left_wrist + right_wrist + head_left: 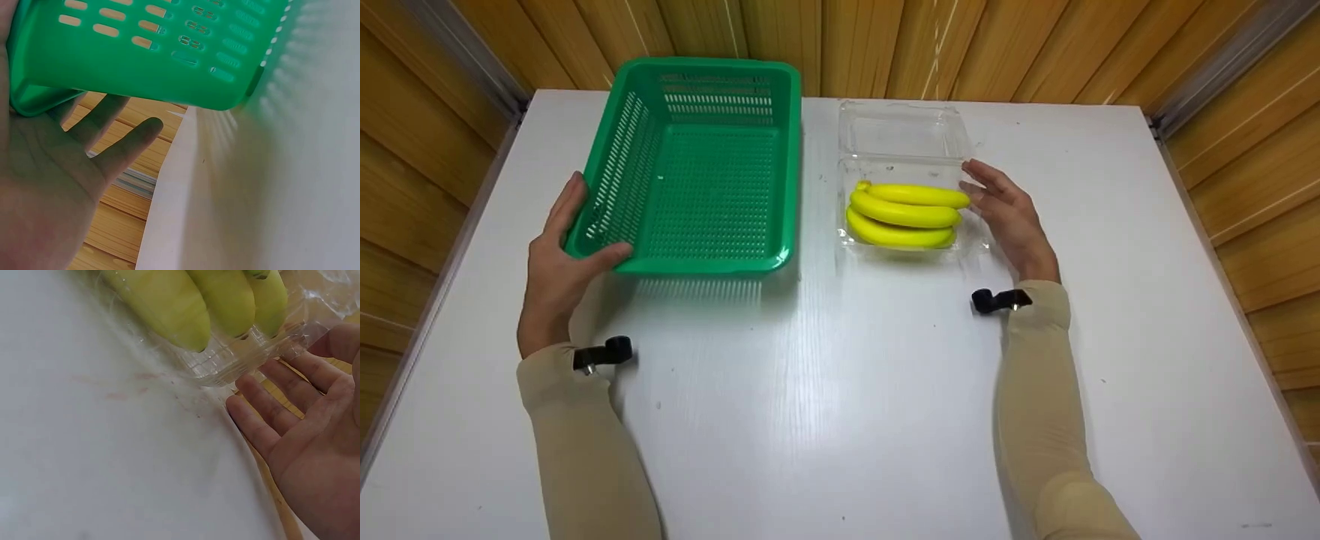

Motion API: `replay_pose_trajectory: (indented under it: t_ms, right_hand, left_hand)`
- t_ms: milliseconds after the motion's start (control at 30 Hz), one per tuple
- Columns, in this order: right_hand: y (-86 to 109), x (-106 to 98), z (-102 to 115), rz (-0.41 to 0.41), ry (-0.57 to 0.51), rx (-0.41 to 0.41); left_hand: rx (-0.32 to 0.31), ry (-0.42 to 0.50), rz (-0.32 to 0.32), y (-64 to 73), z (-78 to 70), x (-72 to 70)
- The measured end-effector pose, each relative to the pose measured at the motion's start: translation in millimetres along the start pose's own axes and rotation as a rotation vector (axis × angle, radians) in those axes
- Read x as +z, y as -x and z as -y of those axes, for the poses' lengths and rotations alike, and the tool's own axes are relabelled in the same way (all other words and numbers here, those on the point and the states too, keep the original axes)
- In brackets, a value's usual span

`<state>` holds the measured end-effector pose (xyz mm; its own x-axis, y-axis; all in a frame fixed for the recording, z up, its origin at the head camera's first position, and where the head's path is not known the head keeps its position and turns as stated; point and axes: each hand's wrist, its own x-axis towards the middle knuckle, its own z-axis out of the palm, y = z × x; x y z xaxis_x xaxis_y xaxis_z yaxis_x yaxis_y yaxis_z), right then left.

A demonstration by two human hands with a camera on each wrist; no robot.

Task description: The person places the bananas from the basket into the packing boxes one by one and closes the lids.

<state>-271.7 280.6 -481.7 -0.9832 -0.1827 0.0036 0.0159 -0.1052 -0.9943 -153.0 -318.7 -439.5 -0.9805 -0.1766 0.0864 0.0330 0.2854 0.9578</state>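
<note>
The basket [792, 165] is pinched at eight o'clock by the left hand [556, 270], and the box [915, 172] of bananas [906, 216] is flanked at three by the spread, empty right hand [1014, 221].

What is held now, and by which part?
Left grip holds the green rectangular plastic basket by its near-left corner. Right grip is at the clear rectangular plastic box; hold unclear.

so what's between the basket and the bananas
Between the basket and the bananas, the head view shows a strip of white table, then the left side of the clear box.
</note>
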Motion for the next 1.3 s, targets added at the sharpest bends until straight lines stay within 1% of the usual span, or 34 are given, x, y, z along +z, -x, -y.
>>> replay_pose_trajectory:
  t_ms: [100,300,433,567,700,767,900,967,1033,1100,1167,1300]
  right_hand:
    - [0.3,-1.0,-1.0,0.003,-0.004,-0.001]
    - [-0.8,-2.1,-2.8,-0.014,0.031,0.013]
    - [-2.6,-3.1,-4.1,-0.005,0.025,0.0]
    - [-3.5,-3.7,-5.4,0.004,0.014,-0.019]
    - [-3.3,-4.1,-6.1,-0.002,0.033,-0.009]
    - [-3.3,-4.2,-6.2,-0.006,0.034,-0.004]
    - [-2.3,-4.0,-5.5,-0.013,0.03,0.006]
    - [-2.0,-3.9,-5.4,-0.012,0.023,0.008]
    - [-1.7,-3.7,-5.2,-0.011,0.028,0.009]
    - [-1.6,-3.8,-5.5,-0.01,0.036,0.007]
    - [-1.7,-3.7,-5.6,-0.008,0.038,0.004]
    - [-2.3,-4.2,-6.2,-0.006,0.038,-0.007]
  left_hand:
    - [-0.001,-0.004,0.004,-0.5,-0.8,-0.6]
    - [-0.017,-0.011,-0.004,-0.4,-2.8,-0.9]
    - [-0.011,-0.033,-0.032,0.5,-5.8,0.7]
    - [0.027,-0.032,-0.093,2.1,-12.0,3.4]
    - [0.065,-0.027,-0.143,4.3,-20.2,5.4]
    - [0.079,-0.042,-0.163,5.3,-25.1,6.4]
    - [0.098,-0.064,-0.212,8.4,-38.1,11.5]
    - [0.125,-0.054,-0.241,11.0,-46.7,15.5]
    - [0.167,-0.03,-0.267,13.5,-55.0,20.3]
    - [0.207,-0.005,-0.281,15.2,-62.7,25.3]
    - [0.233,0.01,-0.285,16.0,-68.9,30.5]
    - [0.254,0.026,-0.282,15.8,-77.6,41.6]
